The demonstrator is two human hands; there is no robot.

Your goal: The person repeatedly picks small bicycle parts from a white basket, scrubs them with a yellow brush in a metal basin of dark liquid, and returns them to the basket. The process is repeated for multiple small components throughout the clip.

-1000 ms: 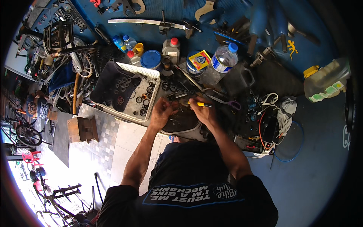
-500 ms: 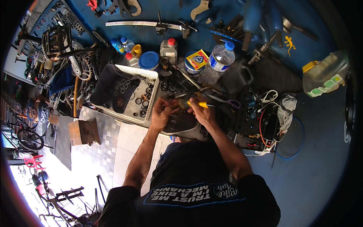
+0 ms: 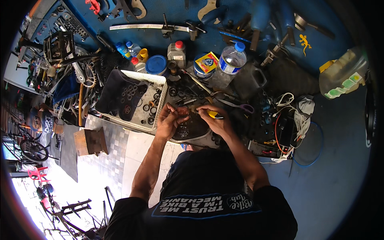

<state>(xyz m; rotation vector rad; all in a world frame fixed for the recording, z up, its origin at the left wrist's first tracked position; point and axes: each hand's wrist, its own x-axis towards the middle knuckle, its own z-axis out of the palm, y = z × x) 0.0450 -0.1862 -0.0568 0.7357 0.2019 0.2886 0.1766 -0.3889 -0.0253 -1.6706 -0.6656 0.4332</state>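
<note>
My left hand [image 3: 168, 121] pinches a small, round, reddish-brown part [image 3: 183, 111] between thumb and fingers. Its exact kind is too small to tell. In my right hand [image 3: 218, 121] is a brush with a yellow handle [image 3: 215, 115], its tan bristles pointing left at the part. Whether the bristles touch it I cannot tell. Both hands are over a shallow dark tray [image 3: 189, 140] with a pale rim, in which small bright bits lie.
Left of my hands stands a white basket [image 3: 162, 90] with a dark cloth and several rings. Behind are a blue-lidded tub [image 3: 156, 65], a grey bottle [image 3: 177, 54] and a clear plastic bottle [image 3: 230, 66]. Purple-handled scissors [image 3: 247, 108] and cables [image 3: 285, 98] lie right.
My right hand has drawn slightly right and turned, with the brush handle tilting down. My left hand has turned a little, so the reddish-brown part shows more plainly.
</note>
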